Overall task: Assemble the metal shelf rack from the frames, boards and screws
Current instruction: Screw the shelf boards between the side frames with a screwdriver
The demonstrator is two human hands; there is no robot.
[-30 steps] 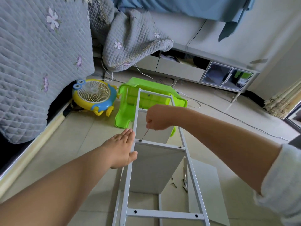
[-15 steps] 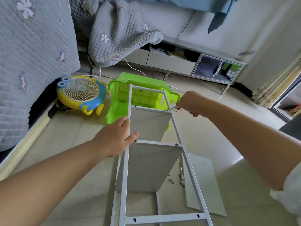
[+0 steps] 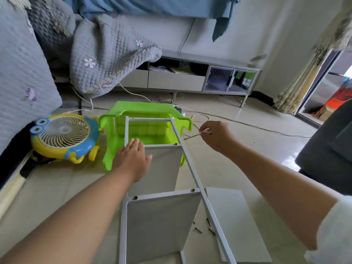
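Note:
A white metal frame [image 3: 192, 172] lies flat across the upright edges of two grey boards [image 3: 158, 225], with screws in its crossbars. My left hand [image 3: 132, 159] rests flat on the frame's left rail and the far board's top edge. Just right of the right rail, my right hand [image 3: 215, 136] pinches a thin metal hex key [image 3: 192, 136] whose tip points at the rail near a screw hole [image 3: 175, 144]. A loose grey board [image 3: 238, 225] lies on the floor to the right. Several dark screws [image 3: 202, 228] lie beside it.
A green plastic stool [image 3: 144, 113] lies tipped under the frame's far end. A yellow and blue fan [image 3: 64, 138] sits on the floor at left. Quilted grey bedding [image 3: 106, 54] hangs behind. White cables [image 3: 247, 124] cross the floor before a low cabinet [image 3: 209, 77]. A dark seat [image 3: 327, 153] stands right.
My right hand moved with the hex key from the middle crossbar's left end to beside the right rail. My left hand slid up the left rail to the far board.

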